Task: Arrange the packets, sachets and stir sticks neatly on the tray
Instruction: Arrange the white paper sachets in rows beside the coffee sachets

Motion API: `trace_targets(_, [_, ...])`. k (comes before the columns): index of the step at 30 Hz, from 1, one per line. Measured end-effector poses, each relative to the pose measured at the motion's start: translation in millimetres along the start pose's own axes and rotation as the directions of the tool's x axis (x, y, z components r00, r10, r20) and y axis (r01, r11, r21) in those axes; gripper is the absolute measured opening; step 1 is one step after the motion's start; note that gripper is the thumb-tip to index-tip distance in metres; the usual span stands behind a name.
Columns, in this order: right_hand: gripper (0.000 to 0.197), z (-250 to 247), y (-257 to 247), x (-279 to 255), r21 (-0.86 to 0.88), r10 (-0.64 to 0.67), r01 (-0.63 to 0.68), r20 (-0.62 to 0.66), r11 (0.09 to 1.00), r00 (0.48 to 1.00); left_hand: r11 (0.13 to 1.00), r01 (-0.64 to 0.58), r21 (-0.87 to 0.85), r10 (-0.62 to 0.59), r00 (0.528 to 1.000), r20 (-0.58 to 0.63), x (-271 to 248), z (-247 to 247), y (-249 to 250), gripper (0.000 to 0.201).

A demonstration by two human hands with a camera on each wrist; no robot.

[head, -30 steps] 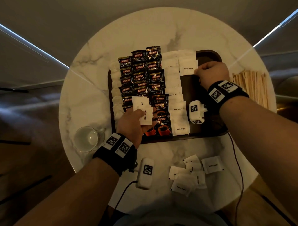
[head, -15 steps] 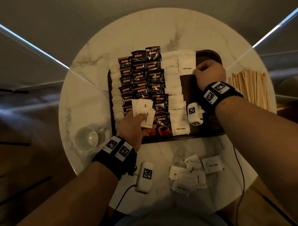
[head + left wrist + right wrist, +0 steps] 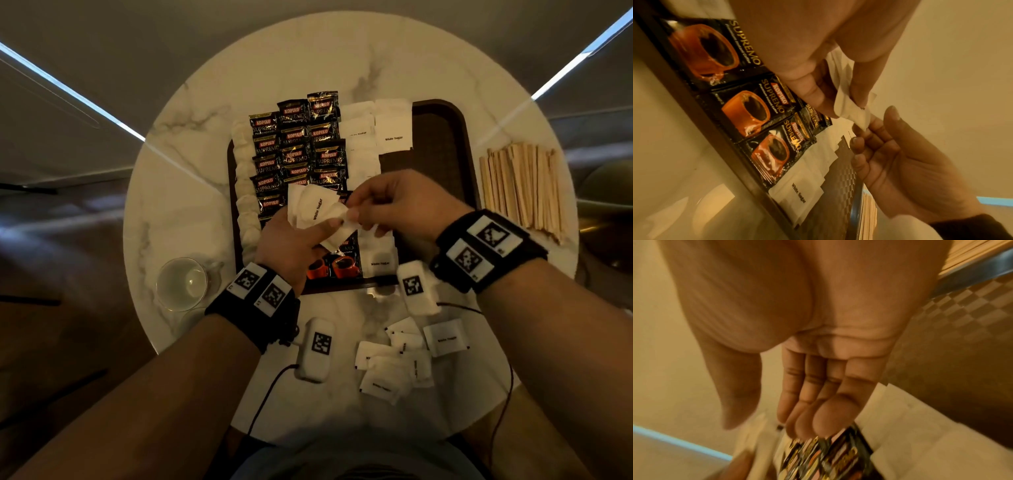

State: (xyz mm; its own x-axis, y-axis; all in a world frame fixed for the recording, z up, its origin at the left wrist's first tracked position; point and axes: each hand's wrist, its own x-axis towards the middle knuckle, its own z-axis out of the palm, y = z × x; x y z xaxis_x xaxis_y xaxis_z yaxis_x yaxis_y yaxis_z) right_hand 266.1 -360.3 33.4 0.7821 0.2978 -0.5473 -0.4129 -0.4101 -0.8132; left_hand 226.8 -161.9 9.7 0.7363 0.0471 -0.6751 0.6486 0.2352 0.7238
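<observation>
Several white sugar sachets [image 3: 313, 210], fanned

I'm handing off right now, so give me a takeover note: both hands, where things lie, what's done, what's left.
Left hand grips a fan of white paper sugar sachets above the dark rectangular tray.
Right hand reaches to that fan's edge; whether it already pinches a sachet cannot be told.
Done: black Kopiko coffee packets lie in rows on the tray, with a full column of white sachets beside them and a second column just begun.
Left: the held sachets, the loose white sachets on the round marble table, and the wooden stir sticks right of the tray.
</observation>
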Motion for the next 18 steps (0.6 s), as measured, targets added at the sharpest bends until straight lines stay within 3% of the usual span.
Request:
trace_targets(2, [0.016,6,0,-5,-0.022,-0.015,0.015,0.016,1.0,1.0,1.0,-0.001,0.016,0.0,1.0,0.03,-1,5,2,0.041])
trace_targets(7, [0.011,-4,15,-7,0.056,0.025,-0.017,-0.145,0.998,0.989,0.983,0.066,-0.172,-0.075,0.996,-0.044,-1,9,6,0.017])
trace_targets(9, [0.014,-15,24,-3,0.154,0.085,-0.038,-0.314,0.987,0.946,0.987,0.057,-0.151,-0.066,0.996,-0.055,0,6,5,0.018])
trace_targets(11, [0.015,-29,29,5,0.18,0.138,-0.052,-0.505,0.982,0.852,0.992,0.048,-0.112,-0.055,0.997,-0.057,-1,4,2,0.017])
trace_targets(13, [0.011,-44,33,17,0.137,0.161,-0.097,-0.616,0.986,0.771,0.996,0.058,-0.069,-0.062,0.996,-0.056,-4,1,-3,0.013])
trace_targets(15, [0.007,-57,36,32,0.119,0.175,-0.129,-0.652,0.985,0.738,0.997,0.074,-0.007,-0.075,0.995,-0.06,-8,-2,-12,0.013])
trace_targets(18, [0.002,-65,36,51,0.089,0.182,-0.164,-0.647,0.982,0.74,0.994,0.093,0.064,-0.089,0.994,-0.067,-11,-8,-28,0.018])
